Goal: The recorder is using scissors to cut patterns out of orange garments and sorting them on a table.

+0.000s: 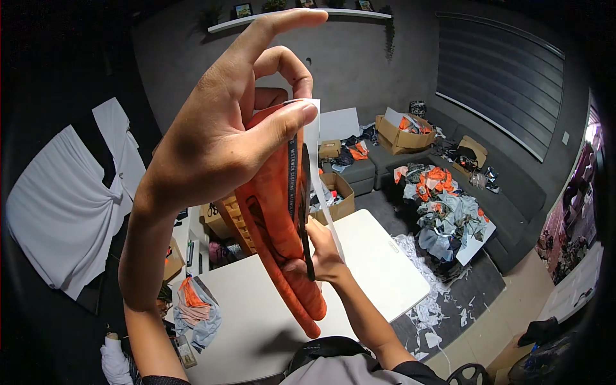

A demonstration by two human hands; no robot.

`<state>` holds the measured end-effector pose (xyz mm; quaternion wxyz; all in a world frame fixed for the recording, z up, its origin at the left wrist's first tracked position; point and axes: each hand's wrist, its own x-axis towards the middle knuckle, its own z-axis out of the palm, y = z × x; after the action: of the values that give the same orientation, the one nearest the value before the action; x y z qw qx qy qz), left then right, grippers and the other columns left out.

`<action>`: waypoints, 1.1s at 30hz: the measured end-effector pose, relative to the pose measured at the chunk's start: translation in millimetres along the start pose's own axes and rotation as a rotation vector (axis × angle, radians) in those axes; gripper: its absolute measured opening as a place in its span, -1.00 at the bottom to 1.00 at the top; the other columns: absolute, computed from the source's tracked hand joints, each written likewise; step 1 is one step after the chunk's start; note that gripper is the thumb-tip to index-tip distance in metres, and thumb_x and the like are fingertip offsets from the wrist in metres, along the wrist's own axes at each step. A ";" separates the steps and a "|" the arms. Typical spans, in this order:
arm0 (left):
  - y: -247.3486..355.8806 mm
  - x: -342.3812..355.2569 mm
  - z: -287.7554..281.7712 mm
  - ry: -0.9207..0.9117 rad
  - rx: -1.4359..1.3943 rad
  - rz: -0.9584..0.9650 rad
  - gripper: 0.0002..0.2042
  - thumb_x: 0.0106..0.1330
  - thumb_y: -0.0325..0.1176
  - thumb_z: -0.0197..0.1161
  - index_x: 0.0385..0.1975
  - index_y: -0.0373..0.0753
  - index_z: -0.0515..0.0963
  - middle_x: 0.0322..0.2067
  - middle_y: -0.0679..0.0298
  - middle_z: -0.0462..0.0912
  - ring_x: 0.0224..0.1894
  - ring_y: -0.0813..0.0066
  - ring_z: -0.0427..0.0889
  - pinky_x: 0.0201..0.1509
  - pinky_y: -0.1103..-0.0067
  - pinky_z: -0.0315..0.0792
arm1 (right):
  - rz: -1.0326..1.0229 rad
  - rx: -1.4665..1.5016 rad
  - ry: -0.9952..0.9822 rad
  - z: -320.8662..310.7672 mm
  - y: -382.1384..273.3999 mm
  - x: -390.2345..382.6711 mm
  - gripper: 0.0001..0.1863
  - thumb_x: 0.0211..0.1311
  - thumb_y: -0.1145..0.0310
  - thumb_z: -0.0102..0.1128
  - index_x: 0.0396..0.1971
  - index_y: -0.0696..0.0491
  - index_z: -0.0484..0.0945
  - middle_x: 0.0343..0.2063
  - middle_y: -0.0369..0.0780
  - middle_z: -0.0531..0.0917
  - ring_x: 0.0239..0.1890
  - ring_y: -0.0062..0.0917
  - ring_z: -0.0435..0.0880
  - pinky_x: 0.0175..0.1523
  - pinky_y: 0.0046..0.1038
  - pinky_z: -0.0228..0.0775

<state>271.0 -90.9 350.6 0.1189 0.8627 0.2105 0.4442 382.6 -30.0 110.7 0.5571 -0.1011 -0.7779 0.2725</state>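
pinched the orange cloth (277, 212) and white sheet (312, 131) at the top edge with the left hand (218, 128), with index finger stretched clear; gripped the cloth lower down with the right hand (324, 253). held it upright above the table (385, 263), within its edges, leaving bare top on either side and a heap (197, 307) near the left edge.

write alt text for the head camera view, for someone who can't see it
A person's left hand holds up a folded orange cloth with a thin white sheet along its right side, and the right hand grips the cloth lower down, above a white table. Beyond, crumpled fabrics are heaped near a grey sofa.
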 end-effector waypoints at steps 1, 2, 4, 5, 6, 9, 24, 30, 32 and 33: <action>-0.2 2.4 -1.0 0.000 0.000 0.003 -0.33 0.17 -0.63 0.05 0.34 -0.23 0.07 -0.41 0.27 0.40 -0.46 0.64 0.33 -0.33 0.74 0.41 | -0.019 -0.009 0.005 -0.7 -1.2 0.2 -0.13 -0.31 0.14 0.57 0.03 0.28 0.36 -0.16 -0.03 0.56 -0.25 -0.20 0.51 -0.09 -0.35 0.34; 0.6 1.0 -0.7 0.000 0.000 0.005 -0.33 0.17 -0.63 0.05 0.34 -0.23 0.07 -0.41 0.27 0.40 -0.46 0.64 0.33 -0.33 0.74 0.40 | -0.037 -0.017 0.009 -1.0 -2.2 0.5 -0.14 -0.31 0.14 0.57 0.01 0.28 0.37 -0.18 -0.04 0.56 -0.27 -0.21 0.51 -0.11 -0.35 0.34; 0.4 1.3 -0.7 0.002 -0.001 0.007 -0.33 0.17 -0.63 0.05 0.34 -0.23 0.07 -0.41 0.28 0.40 -0.46 0.64 0.33 -0.33 0.74 0.40 | -0.073 -0.033 0.017 -1.1 -3.3 0.9 -0.16 -0.32 0.14 0.58 -0.02 0.27 0.38 -0.22 -0.06 0.56 -0.30 -0.23 0.50 -0.13 -0.35 0.33; 1.3 1.7 0.4 0.002 0.001 0.007 -0.33 0.17 -0.63 0.05 0.34 -0.23 0.07 -0.41 0.28 0.40 -0.46 0.64 0.33 -0.33 0.74 0.40 | -0.073 -0.031 0.017 -0.7 -3.2 1.2 -0.16 -0.32 0.14 0.58 -0.02 0.27 0.38 -0.22 -0.06 0.56 -0.30 -0.23 0.50 -0.13 -0.35 0.33; 2.3 0.5 0.6 0.002 0.003 0.007 -0.33 0.17 -0.62 0.05 0.34 -0.23 0.07 -0.40 0.28 0.40 -0.46 0.64 0.33 -0.33 0.74 0.40 | -0.094 -0.024 0.037 0.1 -2.7 1.7 -0.17 -0.33 0.14 0.58 -0.04 0.27 0.39 -0.25 -0.07 0.55 -0.32 -0.24 0.49 -0.15 -0.35 0.33; 4.3 1.6 1.1 -0.001 0.004 0.013 -0.34 0.18 -0.62 0.05 0.34 -0.23 0.07 -0.40 0.28 0.40 -0.46 0.65 0.33 -0.33 0.75 0.40 | -0.157 -0.008 0.103 0.0 -2.3 2.9 -0.22 -0.35 0.14 0.58 -0.11 0.27 0.42 -0.31 -0.10 0.54 -0.37 -0.27 0.46 -0.20 -0.37 0.31; -2.8 1.6 -0.5 0.004 0.016 0.017 -0.35 0.20 -0.58 0.05 0.35 -0.22 0.07 -0.40 0.30 0.41 -0.45 0.65 0.34 -0.33 0.75 0.38 | -0.031 -0.038 0.080 -2.3 -18.4 3.9 -0.36 -0.33 0.15 0.57 -0.25 0.22 0.48 -0.35 -0.15 0.55 -0.38 -0.31 0.45 -0.22 -0.41 0.29; -5.7 2.1 -3.4 0.010 0.022 0.022 -0.35 0.20 -0.57 0.06 0.35 -0.21 0.06 -0.40 0.30 0.41 -0.45 0.66 0.34 -0.33 0.76 0.37 | 0.021 0.074 0.157 5.1 -9.6 6.4 -0.30 -0.33 -0.16 0.51 -0.38 0.19 0.53 -0.48 -0.22 0.53 -0.46 -0.42 0.37 -0.29 -0.47 0.23; -6.9 2.1 -4.9 0.013 0.025 0.024 -0.35 0.20 -0.57 0.06 0.35 -0.21 0.06 -0.40 0.30 0.41 -0.45 0.66 0.34 -0.33 0.76 0.37 | 0.014 0.066 0.156 6.3 -6.9 6.6 -0.30 -0.32 -0.17 0.50 -0.39 0.19 0.54 -0.49 -0.22 0.53 -0.47 -0.43 0.37 -0.30 -0.47 0.22; -7.4 2.2 -5.1 0.015 0.026 0.025 -0.35 0.21 -0.56 0.06 0.35 -0.21 0.06 -0.40 0.30 0.41 -0.45 0.66 0.34 -0.33 0.76 0.37 | 0.010 0.061 0.156 6.8 -5.8 6.6 -0.30 -0.31 -0.18 0.49 -0.39 0.19 0.54 -0.49 -0.22 0.53 -0.47 -0.43 0.36 -0.31 -0.47 0.22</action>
<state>266.0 -83.2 352.2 0.1007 0.8634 0.2065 0.4492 374.9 -33.8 117.6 0.6173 -0.1089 -0.7231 0.2903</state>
